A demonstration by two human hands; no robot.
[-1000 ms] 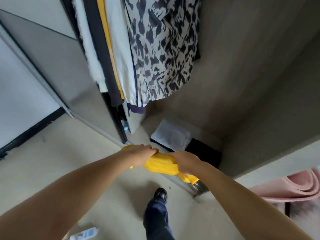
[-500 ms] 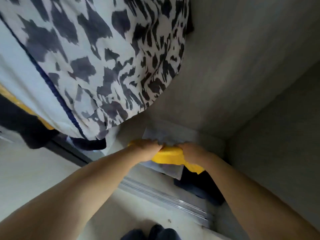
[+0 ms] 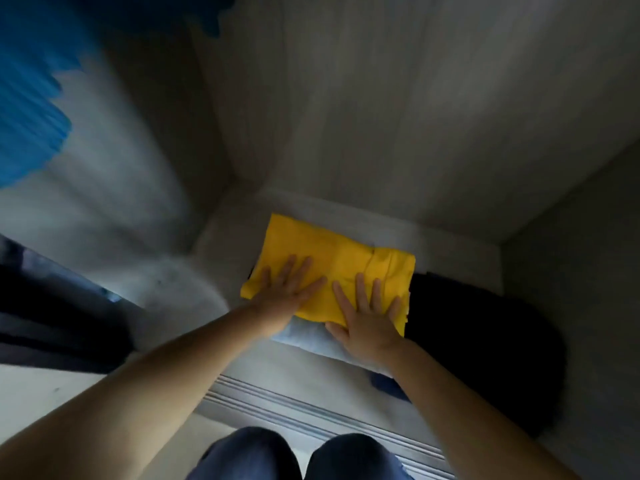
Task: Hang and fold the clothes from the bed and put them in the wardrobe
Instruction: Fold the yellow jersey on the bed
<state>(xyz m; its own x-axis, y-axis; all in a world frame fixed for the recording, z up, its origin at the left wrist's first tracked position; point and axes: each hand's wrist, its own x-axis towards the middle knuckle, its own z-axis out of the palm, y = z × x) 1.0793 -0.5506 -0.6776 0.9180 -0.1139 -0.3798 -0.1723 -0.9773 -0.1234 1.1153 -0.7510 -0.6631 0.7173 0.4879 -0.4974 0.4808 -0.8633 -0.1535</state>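
A folded yellow garment (image 3: 332, 258) lies flat on top of a folded pale blue garment (image 3: 308, 336) on the wardrobe floor (image 3: 221, 237). My left hand (image 3: 287, 289) rests palm down on the yellow garment's near left part, fingers spread. My right hand (image 3: 369, 318) presses flat on its near right edge, fingers apart. Neither hand grips the cloth.
A dark pile of clothes (image 3: 485, 344) sits right of the stack. Wardrobe back wall (image 3: 398, 98) and right side wall (image 3: 581, 254) close in. Hanging clothes (image 3: 31, 98) blur at upper left. A sliding door track (image 3: 311, 410) runs in front; my knees (image 3: 298, 455) are below.
I have crouched closer and lowered the yellow garment onto the pale blue stack. Both hands let go of it and now lie flat on top.
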